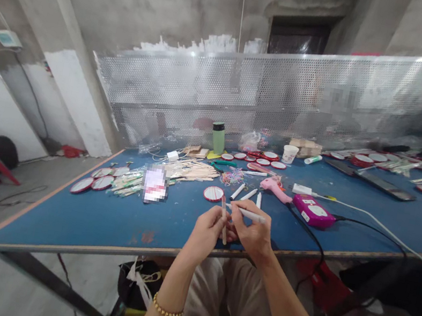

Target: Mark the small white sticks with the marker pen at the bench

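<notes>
Near the table's front edge, my left hand [206, 232] is closed round a flat wooden craft stick [224, 232], whose upper end looks reddish. My right hand [254, 232] grips a white marker [248, 213], its tip close to the upper part of the stick. Just beyond my hands lies a round white disc with a red rim [213, 194]. Several white markers [236, 191] with dark ends rest to the right of the disc. Some of my right fingers are hidden behind the stick and my left hand.
A pink glue gun [277, 189] and a purple box [313, 211] with cables lie to the right. Wooden sticks [196, 169], red-rimmed discs [102, 182] and a blurred-out phone-like item [155, 185] are on the left. Behind stand a green bottle [218, 138] and a paper cup [289, 154].
</notes>
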The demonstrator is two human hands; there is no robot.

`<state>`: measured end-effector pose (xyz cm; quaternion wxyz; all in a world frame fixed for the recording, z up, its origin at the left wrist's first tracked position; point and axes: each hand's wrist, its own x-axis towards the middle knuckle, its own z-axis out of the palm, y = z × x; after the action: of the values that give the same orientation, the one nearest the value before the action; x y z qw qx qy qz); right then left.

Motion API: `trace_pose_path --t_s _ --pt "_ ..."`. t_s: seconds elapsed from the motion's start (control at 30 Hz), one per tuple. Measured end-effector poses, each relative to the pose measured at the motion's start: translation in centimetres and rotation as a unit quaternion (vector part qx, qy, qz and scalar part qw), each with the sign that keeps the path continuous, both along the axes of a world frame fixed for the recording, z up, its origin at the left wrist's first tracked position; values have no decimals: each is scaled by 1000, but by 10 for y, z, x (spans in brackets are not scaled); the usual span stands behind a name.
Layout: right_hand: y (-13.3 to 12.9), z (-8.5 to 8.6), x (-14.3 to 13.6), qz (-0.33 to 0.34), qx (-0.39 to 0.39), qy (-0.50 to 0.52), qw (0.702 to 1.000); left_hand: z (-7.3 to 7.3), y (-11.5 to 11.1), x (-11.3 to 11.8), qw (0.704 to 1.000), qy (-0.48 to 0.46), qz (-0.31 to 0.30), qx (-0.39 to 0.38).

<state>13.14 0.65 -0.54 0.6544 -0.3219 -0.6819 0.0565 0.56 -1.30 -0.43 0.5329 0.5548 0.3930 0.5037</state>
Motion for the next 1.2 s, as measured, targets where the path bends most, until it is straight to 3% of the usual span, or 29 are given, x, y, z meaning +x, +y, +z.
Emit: trace_pose_path --t_s 0.37,0.67,1.2 --pt "-5 4 0 34 3 -4 999 3 -1 0 999 24 10 27" --pt "-5 4 -1 50 -13 -9 999 -3 2 -2 996 64 22 65" --pt "-4 2 -1 42 -14 -6 999 -4 3 -2 996 67 22 53"
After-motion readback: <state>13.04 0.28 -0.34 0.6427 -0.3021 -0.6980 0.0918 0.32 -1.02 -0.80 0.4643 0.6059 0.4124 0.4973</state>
